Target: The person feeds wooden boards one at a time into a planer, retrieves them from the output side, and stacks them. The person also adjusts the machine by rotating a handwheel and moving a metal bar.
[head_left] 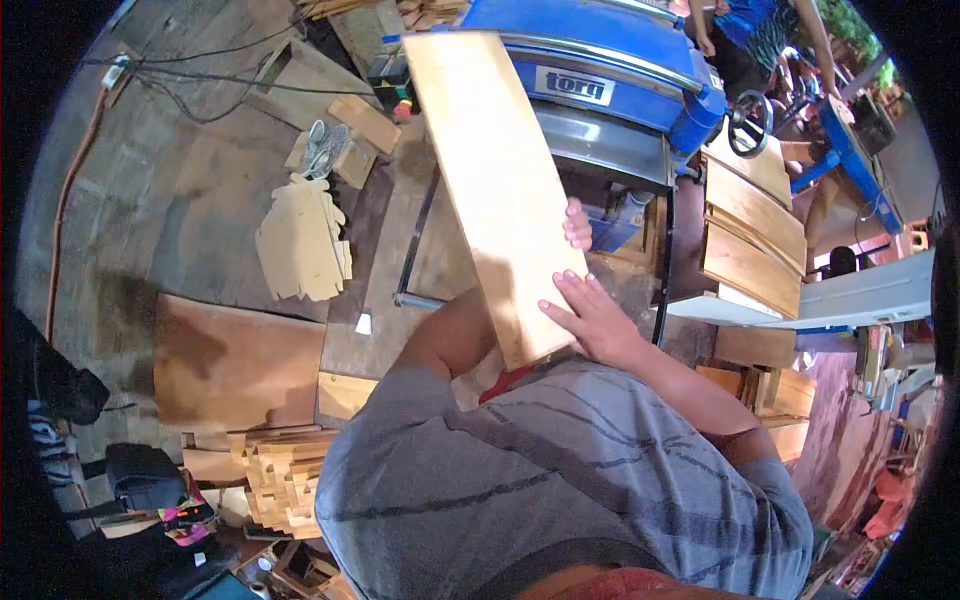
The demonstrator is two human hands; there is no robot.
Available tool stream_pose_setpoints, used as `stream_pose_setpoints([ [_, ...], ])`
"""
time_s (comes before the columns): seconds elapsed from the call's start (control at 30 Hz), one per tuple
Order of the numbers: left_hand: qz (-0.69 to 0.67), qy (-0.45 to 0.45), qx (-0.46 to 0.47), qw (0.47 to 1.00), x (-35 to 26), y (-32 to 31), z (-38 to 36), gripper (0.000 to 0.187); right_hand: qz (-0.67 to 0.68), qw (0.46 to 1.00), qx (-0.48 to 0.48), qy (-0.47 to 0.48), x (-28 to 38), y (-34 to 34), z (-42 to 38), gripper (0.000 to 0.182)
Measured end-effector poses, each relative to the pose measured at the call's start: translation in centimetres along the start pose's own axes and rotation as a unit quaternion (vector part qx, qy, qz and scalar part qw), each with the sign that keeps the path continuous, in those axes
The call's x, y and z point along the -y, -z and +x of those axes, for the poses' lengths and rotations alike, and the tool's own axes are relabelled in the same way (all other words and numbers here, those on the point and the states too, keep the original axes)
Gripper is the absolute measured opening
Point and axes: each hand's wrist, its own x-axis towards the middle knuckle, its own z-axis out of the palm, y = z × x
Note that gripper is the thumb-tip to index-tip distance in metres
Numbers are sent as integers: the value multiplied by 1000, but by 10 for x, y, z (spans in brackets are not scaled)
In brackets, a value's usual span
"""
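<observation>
Here the right hand (pixel 590 318) lies flat, fingers spread, on the near end of a long pale rectangular wooden board (pixel 493 190), just right of the frame's centre. The left hand (pixel 577 224) is mostly hidden behind the board; only its fingertips curl round the board's right edge a little higher up, so it grips that edge. The board slants from the frame's centre up to the top middle, its far end resting against the blue metal woodworking machine (pixel 610 70) with a white label at the top centre. Below the hands, the person's grey striped shirt (pixel 560 480) fills the lower middle of the frame. To the right of the machine, a stack of brown wooden planks (pixel 755 235) leans at the upper right. Left of the board, flat pale cut-out wood pieces (pixel 300 240) lie on the dusty floor (pixel 200 180). At the lower left sits a pile of short pale wood offcuts (pixel 285 475). Another person (pixel 760 30) stands at the top right.
</observation>
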Motion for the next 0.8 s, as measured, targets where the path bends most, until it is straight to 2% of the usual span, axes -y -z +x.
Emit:
stream_pose_setpoints([
  [0.03, -16, -6, -50, 999, 8, 6, -9, 32, -3, 1000, -2, -5, -1, -4, -1, 82],
  [0.13, -92, 5, -78, 993, 20, 38, -29, 38, 30, 1000, 1, 0, -6, -16, 2, 88],
  [0.17, -94, 7, -77, 993, 23, 40, -35, 38, 65, 998, -8, -3, -7, -19, 3, 88],
  [0.23, -114, 9, -191, 975, 25, 24, -45, 51, 98, 995, -16, -8, -6, -20, 5, 88],
  [0.27, -115, 11, -189, 975, 23, 15, -48, 51, 101, 995, -15, -15, -6, -20, 7, 86],
  [0.33, 58, 72, -339, 936, 17, -15, -57, 65, 104, 994, -10, -21, -4, -21, 14, 85],
  [0.37, 57, 69, -337, 937, 14, -23, -72, 65, 75, 996, 3, -38, -5, -20, 20, 83],
  [0.43, 89, -4, -358, 929, 1, -38, -109, 69, 41, 998, 16, -52, -8, -21, 34, 81],
  [0.57, 158, -142, -401, 891, -15, -67, -177, 78, 42, 997, -20, -62, -12, -56, 60, 76],
  [0.6, 161, -143, -401, 890, -14, -80, -180, 78, 33, 997, -20, -68, -13, -67, 66, 72],
  [0.67, 212, -136, -488, 836, -7, -111, -175, 70, 11, 997, -21, -71, -14, -81, 75, 69],
  [0.7, 214, -137, -488, 835, -2, -107, -180, 70, -11, 997, -19, -77, -15, -89, 79, 66],
  [0.77, 230, -245, -593, 732, 10, -79, -189, 61, -21, 995, -36, -86, -23, -107, 92, 64],
  [0.8, 233, -247, -590, 732, 15, -66, -195, 61, -31, 993, -52, -97, -28, -114, 100, 62],
])
